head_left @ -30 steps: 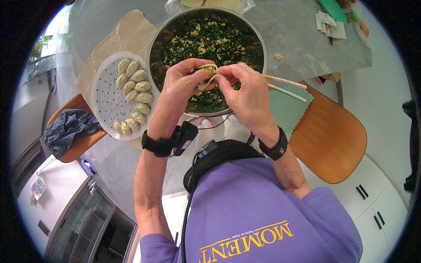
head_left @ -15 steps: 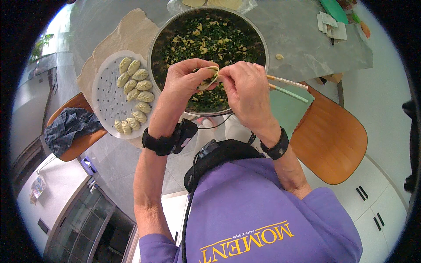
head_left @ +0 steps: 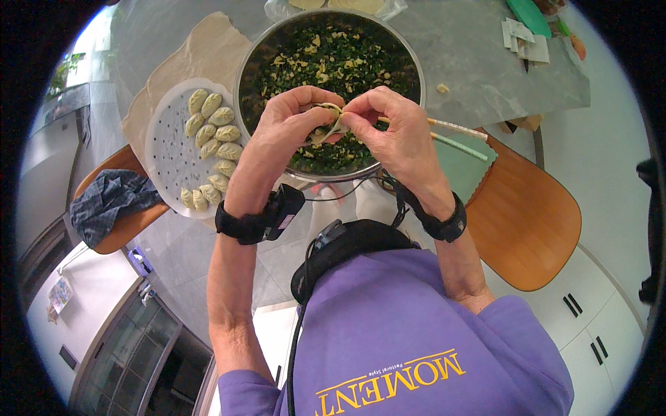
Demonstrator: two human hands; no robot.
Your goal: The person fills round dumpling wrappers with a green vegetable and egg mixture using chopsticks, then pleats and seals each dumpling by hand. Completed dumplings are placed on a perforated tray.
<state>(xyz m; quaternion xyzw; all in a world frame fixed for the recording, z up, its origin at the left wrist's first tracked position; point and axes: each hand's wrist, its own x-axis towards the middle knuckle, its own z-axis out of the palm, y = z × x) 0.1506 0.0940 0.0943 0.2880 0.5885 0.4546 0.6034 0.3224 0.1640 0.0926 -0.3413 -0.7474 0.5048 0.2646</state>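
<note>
Over the large metal bowl (head_left: 239,76), I hold a half-folded dumpling (head_left: 325,133), its pale wrapper partly hidden by my fingers. My left hand (head_left: 295,125) cups it from the left, with the thumb on top. Thumb and fingertips of my right hand (head_left: 395,132) pinch the wrapper's edge on the right side. Chopped greens with yellow bits, a filling (head_left: 326,59), lie in the bowl. A pair of chopsticks (head_left: 458,129) rests across the bowl's right rim, passing behind my right hand. Left of the bowl, pleated dumplings (head_left: 227,134) sit on a round perforated white liner (head_left: 170,145).
A beige cloth (head_left: 208,45) lies beneath the liner on the grey table (head_left: 465,55). Wrappers in a plastic bag (head_left: 354,5) are beyond the bowl. Wooden chairs (head_left: 520,215) stand at both sides; the left one bears a dark cloth (head_left: 114,204). A dough scrap (head_left: 442,89) lies right of the bowl.
My right hand has shifted slightly and turned, its fingers now nearer the dumpling's middle. My left wrist has moved a little left. The chopsticks have stayed about where they were.
</note>
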